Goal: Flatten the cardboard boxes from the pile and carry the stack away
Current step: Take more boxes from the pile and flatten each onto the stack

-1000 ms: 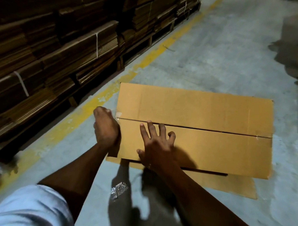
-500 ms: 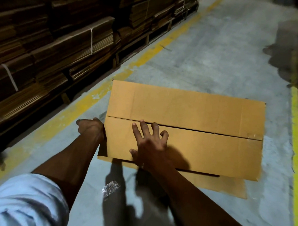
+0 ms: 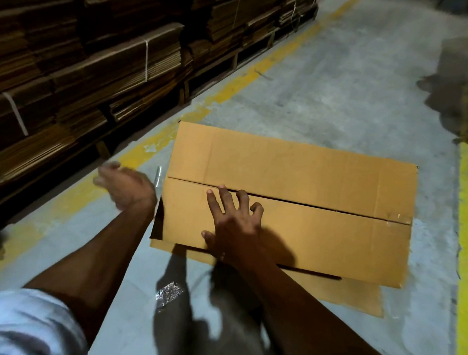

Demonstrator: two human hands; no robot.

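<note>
the box (image 3: 295,196), long axis left-right, is pressed under the spread right hand (image 3: 231,225); the blurred left hand (image 3: 126,186), grip untellable, is beside its left end.

A cardboard box (image 3: 295,201) lies on the floor (image 3: 344,92) in the middle of the scene, on top of a flat cardboard sheet (image 3: 353,295) whose near edge sticks out from under it. The right hand (image 3: 235,225) rests on the box's near-left part, fingers spread, while the left hand (image 3: 126,187) is off the box, just left of its left end — a strip of tape (image 3: 159,175) lies between the two. Stacked bundles of cardboard (image 3: 89,76) fill the far left behind a painted line (image 3: 223,89), a second painted line (image 3: 465,221) runs down the right edge, and a crumpled scrap (image 3: 168,293) lies on the floor near the box's near-left corner.
</note>
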